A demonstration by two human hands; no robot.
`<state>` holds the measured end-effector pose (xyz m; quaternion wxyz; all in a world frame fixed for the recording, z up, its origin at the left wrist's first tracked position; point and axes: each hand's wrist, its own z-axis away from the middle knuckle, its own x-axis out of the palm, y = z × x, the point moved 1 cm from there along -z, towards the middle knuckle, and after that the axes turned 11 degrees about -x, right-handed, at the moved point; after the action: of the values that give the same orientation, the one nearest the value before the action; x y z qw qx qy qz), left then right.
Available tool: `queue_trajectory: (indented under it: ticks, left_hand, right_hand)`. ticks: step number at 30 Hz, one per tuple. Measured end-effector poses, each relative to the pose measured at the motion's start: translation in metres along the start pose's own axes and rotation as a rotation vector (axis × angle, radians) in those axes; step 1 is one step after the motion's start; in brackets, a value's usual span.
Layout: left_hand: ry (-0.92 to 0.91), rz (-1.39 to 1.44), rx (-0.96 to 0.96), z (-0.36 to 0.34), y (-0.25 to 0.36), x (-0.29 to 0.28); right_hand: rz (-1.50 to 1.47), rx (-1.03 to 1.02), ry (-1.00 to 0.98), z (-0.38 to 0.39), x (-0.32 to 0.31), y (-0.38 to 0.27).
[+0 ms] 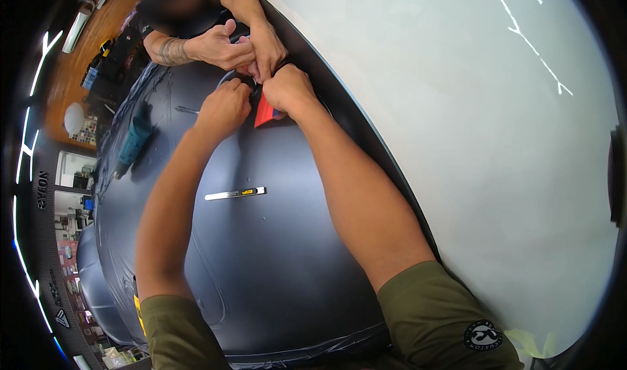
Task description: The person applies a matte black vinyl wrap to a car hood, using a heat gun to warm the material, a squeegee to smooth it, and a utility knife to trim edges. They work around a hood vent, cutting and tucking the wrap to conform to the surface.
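Note:
My left hand (225, 109) is closed, its fingertips curled in near the rear edge of a car hood (274, 259) covered in satin dark blue-grey film. What it pinches, if anything, is hidden. Beside it, my right hand (289, 89) is closed over a red squeegee (264, 111), whose flat end sticks out below the palm. A bit of blue shows next to the red. Just beyond my fingers, a co-worker's two hands (222, 50) work at the same edge, almost touching mine. A slim snap-off knife (235, 193) with a yellow slider lies on the hood between my forearms.
To the left, a teal heat gun (134, 138) lies on the hood, with a thin metal tool (187, 110) nearby. The pale windshield (483, 174) rises along the right, past a black strip. The co-worker leans in from the far side. Shelves (72, 220) stand beyond the car.

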<state>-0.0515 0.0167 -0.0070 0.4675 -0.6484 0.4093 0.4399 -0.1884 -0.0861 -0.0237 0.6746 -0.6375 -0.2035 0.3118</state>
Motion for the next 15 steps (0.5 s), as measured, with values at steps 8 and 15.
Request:
queue_trajectory:
  ticks: [8,15]
  left_hand:
    - [0.074,-0.016,-0.096,0.004,0.009,0.004]
    - [0.010,0.256,-0.114,0.001,-0.006,0.005]
  right_hand:
    - [0.084,-0.032,-0.033,-0.001,0.000,0.001]
    - [0.189,-0.018,-0.065,-0.001,0.003,-0.003]
